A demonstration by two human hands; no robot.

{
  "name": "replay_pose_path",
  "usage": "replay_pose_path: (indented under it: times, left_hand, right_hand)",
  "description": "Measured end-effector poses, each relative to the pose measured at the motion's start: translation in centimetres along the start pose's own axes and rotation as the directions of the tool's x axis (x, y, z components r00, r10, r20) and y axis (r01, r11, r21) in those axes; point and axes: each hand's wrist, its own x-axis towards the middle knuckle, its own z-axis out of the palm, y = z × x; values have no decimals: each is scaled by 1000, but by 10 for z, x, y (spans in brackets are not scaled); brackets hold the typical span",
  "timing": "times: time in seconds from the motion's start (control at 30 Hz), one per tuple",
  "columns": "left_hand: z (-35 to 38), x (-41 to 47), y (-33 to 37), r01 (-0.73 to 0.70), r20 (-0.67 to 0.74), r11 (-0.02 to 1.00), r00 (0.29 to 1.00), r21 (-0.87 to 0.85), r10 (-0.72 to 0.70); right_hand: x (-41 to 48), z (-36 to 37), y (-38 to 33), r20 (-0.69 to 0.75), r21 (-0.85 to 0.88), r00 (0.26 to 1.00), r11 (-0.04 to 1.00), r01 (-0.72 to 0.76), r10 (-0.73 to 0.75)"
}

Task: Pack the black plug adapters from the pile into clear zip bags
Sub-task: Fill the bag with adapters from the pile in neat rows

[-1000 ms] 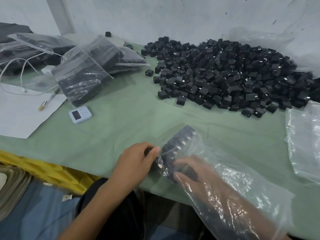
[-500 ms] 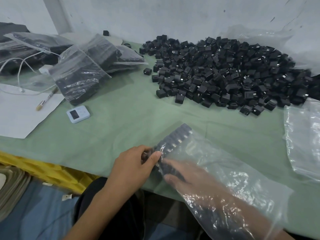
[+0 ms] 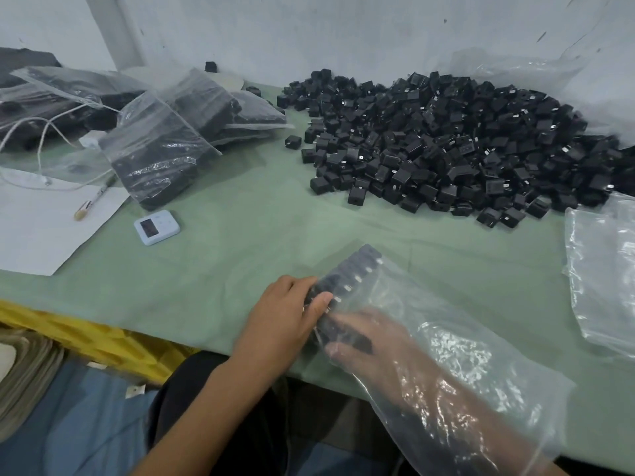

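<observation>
A big pile of black plug adapters (image 3: 446,146) covers the far right of the green table (image 3: 240,242). Near the front edge lies a clear zip bag (image 3: 464,355) with a row of adapters (image 3: 354,273) packed at its closed end. My right hand (image 3: 371,341) is inside the bag up to the forearm, fingers curled round adapters at the row's near end. From outside, my left hand (image 3: 285,314) grips the same end of the row through the plastic, thumb on top.
Filled bags of adapters (image 3: 161,156) lie at the back left, beside a white cable (image 3: 41,142). A white sheet with a pen (image 3: 92,201) and a small blue timer (image 3: 156,227) sit left. Empty clear bags (image 3: 608,269) lie at the right edge.
Both hands stay at the bag's end. My left hand has closed in tighter on the row, and my right hand has shifted slightly inside the bag.
</observation>
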Motion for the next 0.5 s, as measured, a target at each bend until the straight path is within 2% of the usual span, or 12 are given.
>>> replay_pose_path:
  times: [0.17,0.27,0.33,0.4,0.5]
  left_hand:
    - [2,-3,2,35,-59,999,998,6,-35]
    - [1,-3,4,63,-37,998,997,29,-62]
    - [-3,-3,3,65,-34,995,997,-72,-68]
    - [-8,-10,-2,79,-126,977,986,-200,-106]
    - [-13,-30,-17,116,-271,975,948,-187,-165]
  right_hand:
    - [-5,10,14,-9,34,1000,999,0,0]
    - [-4,10,15,51,-44,999,999,-16,18]
    - [-2,7,11,63,-101,997,994,-30,37]
    - [-1,3,7,77,-169,996,985,-21,35]
    - [-3,-2,6,97,-124,994,991,-45,57]
